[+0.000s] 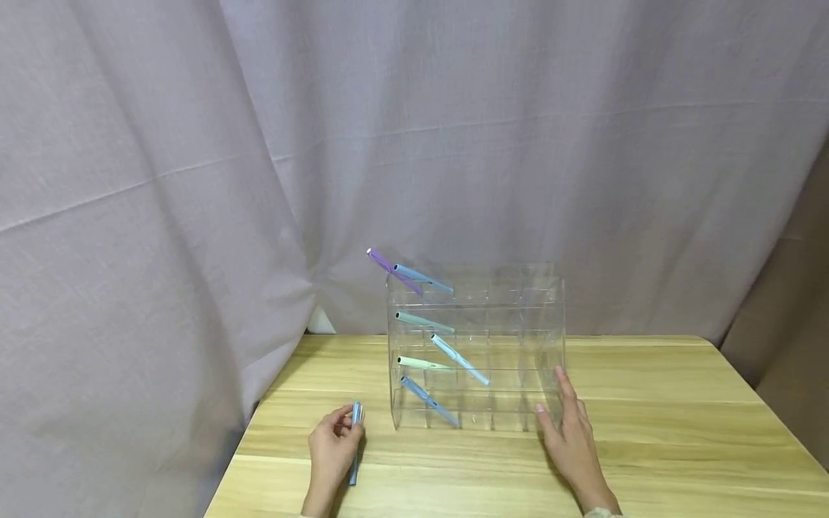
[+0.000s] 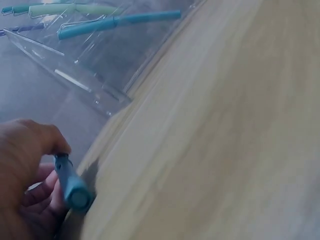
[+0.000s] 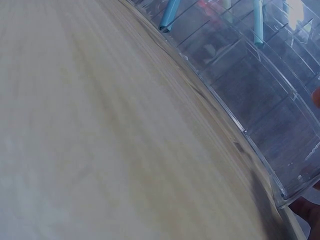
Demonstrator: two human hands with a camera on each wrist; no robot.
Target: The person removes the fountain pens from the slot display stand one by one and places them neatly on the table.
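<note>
My left hand (image 1: 332,447) pinches a blue pen (image 1: 352,475) with a clip between thumb and fingers, close over the table left of the clear acrylic rack (image 1: 505,399). In the left wrist view, the round end of this pen (image 2: 78,198) points toward the camera. My right hand (image 1: 573,442) rests at the rack's right side with fingers extended, thumb at the front and fingers along the side panel. Several pens lean in the rack's left part: a purple pen (image 1: 381,260) at the top, blue ones, a pale blue pen (image 1: 460,360) and green ones.
The tiered rack has thin dividers and stands on a light wooden table (image 1: 660,432). A grey curtain (image 1: 453,144) hangs behind the table and down its left side. Beyond the right edge is a brown surface (image 1: 793,288).
</note>
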